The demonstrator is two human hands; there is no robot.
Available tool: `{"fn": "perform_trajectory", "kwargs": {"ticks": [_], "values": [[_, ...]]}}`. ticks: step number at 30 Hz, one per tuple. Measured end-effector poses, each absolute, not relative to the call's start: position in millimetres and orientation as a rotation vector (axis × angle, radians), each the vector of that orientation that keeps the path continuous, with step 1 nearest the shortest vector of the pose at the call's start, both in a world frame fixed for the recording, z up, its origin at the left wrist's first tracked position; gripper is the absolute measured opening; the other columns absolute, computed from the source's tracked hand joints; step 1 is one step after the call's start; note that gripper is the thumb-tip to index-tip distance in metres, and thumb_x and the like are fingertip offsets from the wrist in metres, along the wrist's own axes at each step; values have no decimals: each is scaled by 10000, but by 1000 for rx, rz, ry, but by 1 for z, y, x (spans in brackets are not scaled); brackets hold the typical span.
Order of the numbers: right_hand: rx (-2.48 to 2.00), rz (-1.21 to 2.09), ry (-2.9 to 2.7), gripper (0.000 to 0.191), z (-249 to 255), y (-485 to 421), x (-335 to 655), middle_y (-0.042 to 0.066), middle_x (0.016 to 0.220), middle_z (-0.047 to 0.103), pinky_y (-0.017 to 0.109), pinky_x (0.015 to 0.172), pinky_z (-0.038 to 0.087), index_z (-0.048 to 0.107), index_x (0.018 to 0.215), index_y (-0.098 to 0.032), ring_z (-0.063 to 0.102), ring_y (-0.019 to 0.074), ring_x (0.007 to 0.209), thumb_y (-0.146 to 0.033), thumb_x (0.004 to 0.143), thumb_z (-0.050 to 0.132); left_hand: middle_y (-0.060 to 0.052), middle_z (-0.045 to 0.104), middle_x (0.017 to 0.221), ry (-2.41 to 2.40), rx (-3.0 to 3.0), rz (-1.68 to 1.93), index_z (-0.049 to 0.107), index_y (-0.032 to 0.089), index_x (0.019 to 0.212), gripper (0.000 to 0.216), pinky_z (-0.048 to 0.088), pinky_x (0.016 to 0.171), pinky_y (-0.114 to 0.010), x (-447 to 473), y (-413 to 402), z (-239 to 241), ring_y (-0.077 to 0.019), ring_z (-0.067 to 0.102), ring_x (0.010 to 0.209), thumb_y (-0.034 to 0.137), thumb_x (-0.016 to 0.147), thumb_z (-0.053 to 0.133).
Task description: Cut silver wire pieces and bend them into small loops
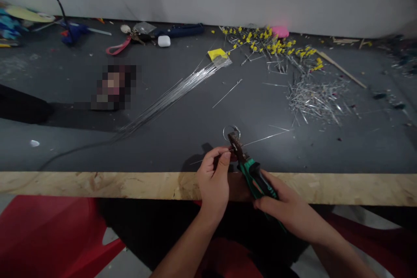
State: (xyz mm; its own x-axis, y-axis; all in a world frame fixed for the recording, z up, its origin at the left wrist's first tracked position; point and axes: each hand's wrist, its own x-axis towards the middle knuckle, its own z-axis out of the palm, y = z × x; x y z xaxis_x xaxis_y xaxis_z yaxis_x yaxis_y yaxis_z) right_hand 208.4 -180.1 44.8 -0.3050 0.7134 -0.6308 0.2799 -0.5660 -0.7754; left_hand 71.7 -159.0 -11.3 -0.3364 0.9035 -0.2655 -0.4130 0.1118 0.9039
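Note:
Pinched between the thumb and fingers of my left hand [215,176] is a thin metal wire [265,138], whose far part runs out to the right past the plier jaws. My right hand [289,208] grips green-and-black pliers [252,173] by the handles. The plier jaws lie at the wire, just right of my left fingertips; I cannot tell whether they bite on it. Just beyond the jaws shows a small wire ring [230,133]. A long bundle of straight wires [182,91] lies to the left, its far end wrapped in yellow tape [217,54].
A pile of short wire pieces [317,97] lies at the right, with yellow-tipped wires [273,43] behind it. Toward the back are a wooden stick [342,69], a white case [163,41] and keys with a pink strap [119,47]. A wooden edge [97,184] borders the table's front.

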Motion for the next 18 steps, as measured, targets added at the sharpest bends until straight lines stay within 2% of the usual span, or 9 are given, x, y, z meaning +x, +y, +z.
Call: {"fn": "perform_trajectory", "kwargs": {"ticks": [7, 12, 18], "values": [[-1636, 1855, -1306, 222, 38, -190, 209, -16, 813, 498, 263, 686, 373, 488, 953, -190, 416, 127, 725, -110, 750, 449, 1, 710, 828, 1265, 621, 1484, 677, 202, 872, 92, 525, 722, -202, 71, -162, -10, -89, 656, 738, 256, 800, 659], [-1654, 1794, -1356, 131, 40, -192, 205, -32, 726, 441, 242, 619, 358, 466, 810, -187, 373, 112, 660, -97, 721, 432, -15, 712, 866, 1238, 678, 1506, 675, 197, 843, 75, 534, 727, -219, 72, -162, -7, -103, 663, 764, 249, 791, 665], [-1690, 1684, -1391, 129, 44, -192, 199, -36, 684, 418, 237, 594, 347, 453, 745, -193, 367, 113, 637, -82, 684, 428, -19, 703, 885, 1260, 810, 1557, 675, 204, 800, 27, 537, 738, -231, 71, -164, -6, -117, 666, 819, 222, 788, 659]]}}
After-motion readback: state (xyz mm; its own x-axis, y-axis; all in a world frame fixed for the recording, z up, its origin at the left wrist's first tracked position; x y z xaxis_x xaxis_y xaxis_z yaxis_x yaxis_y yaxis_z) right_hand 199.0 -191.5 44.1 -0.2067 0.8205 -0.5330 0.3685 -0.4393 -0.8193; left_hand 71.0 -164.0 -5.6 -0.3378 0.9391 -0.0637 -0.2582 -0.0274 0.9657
